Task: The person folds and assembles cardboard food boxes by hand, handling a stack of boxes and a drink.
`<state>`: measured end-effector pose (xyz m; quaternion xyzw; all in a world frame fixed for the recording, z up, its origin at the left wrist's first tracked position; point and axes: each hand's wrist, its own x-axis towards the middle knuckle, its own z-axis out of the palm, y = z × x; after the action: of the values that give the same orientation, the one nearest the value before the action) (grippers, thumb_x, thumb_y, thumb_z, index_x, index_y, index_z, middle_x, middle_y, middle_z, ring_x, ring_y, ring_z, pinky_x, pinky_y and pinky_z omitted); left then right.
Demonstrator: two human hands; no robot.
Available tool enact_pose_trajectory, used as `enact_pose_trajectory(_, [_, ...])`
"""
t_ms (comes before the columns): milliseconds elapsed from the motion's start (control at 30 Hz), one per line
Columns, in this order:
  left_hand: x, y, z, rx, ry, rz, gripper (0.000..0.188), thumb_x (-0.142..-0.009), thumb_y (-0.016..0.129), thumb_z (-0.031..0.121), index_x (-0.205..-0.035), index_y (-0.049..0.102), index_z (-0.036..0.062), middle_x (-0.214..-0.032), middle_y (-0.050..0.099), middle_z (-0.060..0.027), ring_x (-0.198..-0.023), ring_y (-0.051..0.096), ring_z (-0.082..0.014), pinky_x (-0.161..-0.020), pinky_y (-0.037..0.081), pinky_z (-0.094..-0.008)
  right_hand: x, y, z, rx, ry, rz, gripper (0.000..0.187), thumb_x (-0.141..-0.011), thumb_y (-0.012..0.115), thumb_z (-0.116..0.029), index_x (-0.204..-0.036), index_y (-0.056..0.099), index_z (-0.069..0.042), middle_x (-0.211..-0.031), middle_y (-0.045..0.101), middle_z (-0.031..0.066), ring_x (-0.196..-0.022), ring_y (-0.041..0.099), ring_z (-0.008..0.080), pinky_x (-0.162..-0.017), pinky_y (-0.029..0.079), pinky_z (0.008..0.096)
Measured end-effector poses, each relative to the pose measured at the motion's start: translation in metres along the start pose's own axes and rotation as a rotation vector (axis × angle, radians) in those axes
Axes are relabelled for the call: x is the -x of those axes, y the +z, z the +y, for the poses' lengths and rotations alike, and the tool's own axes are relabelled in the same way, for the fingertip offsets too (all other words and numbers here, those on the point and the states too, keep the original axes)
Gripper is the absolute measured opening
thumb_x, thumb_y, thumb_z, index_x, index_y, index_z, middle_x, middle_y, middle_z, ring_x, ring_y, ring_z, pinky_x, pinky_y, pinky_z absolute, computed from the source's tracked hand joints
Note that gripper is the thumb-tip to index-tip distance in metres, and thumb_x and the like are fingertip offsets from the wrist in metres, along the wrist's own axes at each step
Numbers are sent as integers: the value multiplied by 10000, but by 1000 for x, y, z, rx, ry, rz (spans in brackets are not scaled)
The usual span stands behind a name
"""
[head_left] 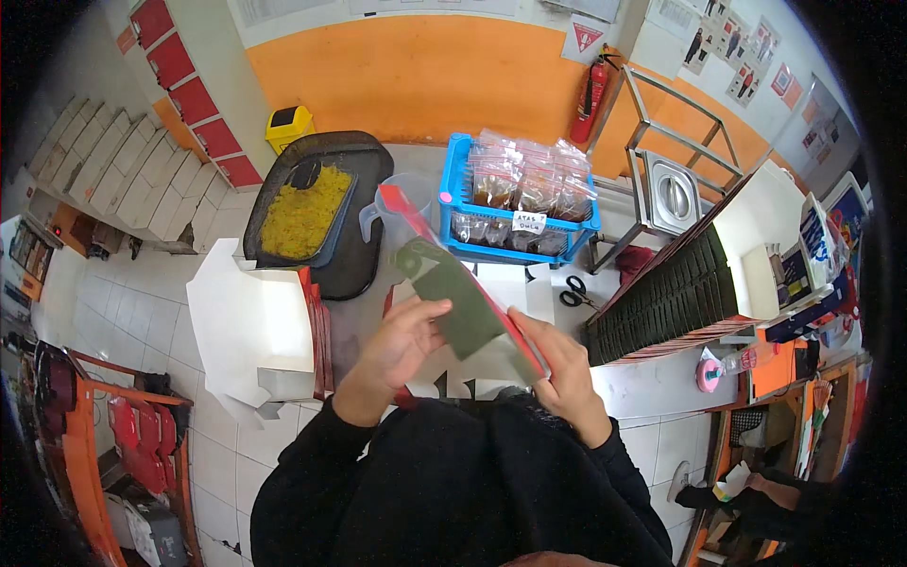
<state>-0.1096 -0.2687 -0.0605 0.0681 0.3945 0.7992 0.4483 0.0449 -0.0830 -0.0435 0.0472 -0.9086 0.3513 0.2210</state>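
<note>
Above the table in front of me, a flattened carton (pixel 460 304) with a dark green face and red edges is tilted between my hands. My right hand (pixel 564 367) grips its lower right end, thumb along the red edge. At its left side is my left hand (pixel 402 342), fingers bent and a fingertip against the green face; part of its grip is hidden. White cartons with red sides (pixel 272 312) stand opened and nested to the left. Under the held carton, white card pieces (pixel 515 288) with dark marks lie on the table.
A black tray (pixel 371 161) carries a container of yellow food (pixel 307 213). Nearby stand a clear jug (pixel 371 222) and a blue basket (pixel 456 180) of bagged food. Black scissors (pixel 573 295) lie before a tall stack of folded cartons (pixel 666 288). Another person's hand (pixel 775 489) shows lower right.
</note>
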Motion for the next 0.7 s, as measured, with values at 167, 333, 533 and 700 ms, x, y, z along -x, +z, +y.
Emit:
enact_pose_trajectory(167, [-6, 26, -21, 86, 78, -88, 253, -966, 573, 157, -1190, 589, 38, -1155, 647, -64, -1053, 622, -170, -942, 488, -337, -23, 17, -4, 82, -283, 242, 631, -729, 596, 14, -1355, 530, -42, -1383, 496, 222, -1248, 501, 404, -1023, 427, 427])
enact_pose_trajectory(333, [-4, 34, -22, 132, 185, -185, 275, -1000, 535, 214, -1210, 570, 39, -1210, 616, -70, -1072, 615, -170, -943, 489, -356, -27, 15, 1, 289, -328, 252, 617, -646, 770, -310, -1206, 660, -77, -1310, 595, 67, -1192, 527, 384, -967, 480, 435])
enact_pose_trajectory(533, [-1, 32, -24, 227, 161, -220, 336, -1023, 483, 281, -1221, 541, 15, -1177, 626, -88, -1047, 629, -196, -914, 507, -377, -28, 13, -5, 278, -393, 236, 534, -674, 777, -368, -1156, 701, -151, -1342, 567, 60, -1203, 514, 366, -978, 467, 442])
enact_pose_trajectory(700, [-4, 35, -39, 142, 130, -271, 309, -1019, 498, 261, -1214, 550, 27, -1097, 634, -70, -954, 645, -175, -867, 531, -351, -23, 31, 8, 477, -207, 353, 611, -736, 738, -463, -1275, 626, -199, -1480, 367, 167, -1355, 301, 392, -1096, 289, 514])
